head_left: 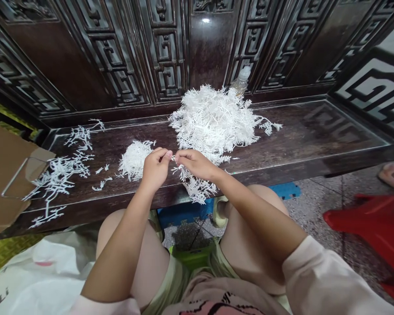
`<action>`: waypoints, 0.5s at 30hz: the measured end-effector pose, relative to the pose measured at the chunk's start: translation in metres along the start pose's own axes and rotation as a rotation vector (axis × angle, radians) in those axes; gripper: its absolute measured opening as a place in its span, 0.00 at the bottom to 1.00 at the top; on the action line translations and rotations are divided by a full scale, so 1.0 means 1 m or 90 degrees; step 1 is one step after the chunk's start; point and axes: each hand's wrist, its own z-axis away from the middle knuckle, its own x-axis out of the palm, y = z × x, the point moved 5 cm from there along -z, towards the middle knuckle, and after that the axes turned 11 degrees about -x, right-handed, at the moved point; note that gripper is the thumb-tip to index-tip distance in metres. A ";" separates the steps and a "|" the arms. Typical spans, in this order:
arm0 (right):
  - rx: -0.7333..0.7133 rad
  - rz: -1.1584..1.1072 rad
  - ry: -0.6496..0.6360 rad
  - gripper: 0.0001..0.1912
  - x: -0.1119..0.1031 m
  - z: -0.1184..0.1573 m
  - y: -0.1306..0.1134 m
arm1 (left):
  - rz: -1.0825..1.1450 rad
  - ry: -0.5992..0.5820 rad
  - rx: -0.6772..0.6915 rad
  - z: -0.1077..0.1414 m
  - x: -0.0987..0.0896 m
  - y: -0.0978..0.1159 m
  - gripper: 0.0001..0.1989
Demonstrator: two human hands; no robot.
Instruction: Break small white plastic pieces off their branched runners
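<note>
My left hand (pixel 158 162) and my right hand (pixel 194 162) meet above the front edge of a dark wooden bench (pixel 295 135). Both pinch a small white branched plastic piece (pixel 183 172), whose prongs hang below my right fingers. Behind my right hand rises a large heap of white branched pieces (pixel 213 118), part of it spilling over the front edge. A smaller white pile (pixel 133 161) lies just left of my left hand. Farther left are loose thin white sprue-like branches (pixel 61 175) and a few small bits (pixel 100 185).
A cardboard box (pixel 9 175) with a bent wire stands at the bench's left end. A clear bottle (pixel 241 79) with a white cap is behind the heap. A white bag (pixel 49 271) lies lower left; a red plastic stool (pixel 374 227) stands on the floor at right.
</note>
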 end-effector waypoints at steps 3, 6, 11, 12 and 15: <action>0.024 -0.080 0.014 0.10 0.000 -0.002 -0.001 | 0.078 0.014 -0.029 0.000 0.002 -0.002 0.14; 0.050 -0.113 0.029 0.09 0.000 -0.003 0.000 | 0.129 0.046 -0.057 -0.002 0.004 -0.006 0.15; 0.068 -0.117 0.039 0.09 0.000 -0.008 0.003 | 0.222 0.074 -0.100 -0.005 0.006 -0.013 0.14; 0.065 -0.114 0.035 0.09 0.000 -0.009 0.003 | 0.242 0.074 -0.106 -0.005 0.007 -0.013 0.14; 0.066 -0.118 0.017 0.09 0.001 -0.012 0.002 | 0.292 0.071 -0.125 -0.005 0.014 -0.013 0.13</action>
